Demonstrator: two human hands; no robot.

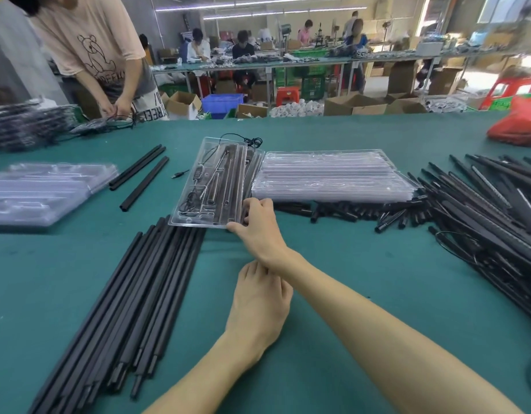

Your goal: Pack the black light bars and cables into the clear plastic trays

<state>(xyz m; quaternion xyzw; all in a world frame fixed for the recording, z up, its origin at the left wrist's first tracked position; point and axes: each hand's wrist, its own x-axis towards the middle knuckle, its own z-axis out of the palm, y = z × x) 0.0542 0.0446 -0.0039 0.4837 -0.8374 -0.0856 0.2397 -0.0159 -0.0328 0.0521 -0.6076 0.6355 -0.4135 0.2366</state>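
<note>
Clear tray (186,221) under my right hand (253,225) is partly filled: cables and a few dark bars sit in its slots, though a cable loop (246,140) spills past its far end. My right fingers and thumb pinch its near corner. My left hand (258,300) lies below my right wrist, fingertips hidden, so I cannot tell if it holds anything. Much is left, I judge: a row of light bars (123,294) left of my hands, a heap of bars (482,210) to the right, and stacked empty trays (327,174) just beyond my right hand.
</note>
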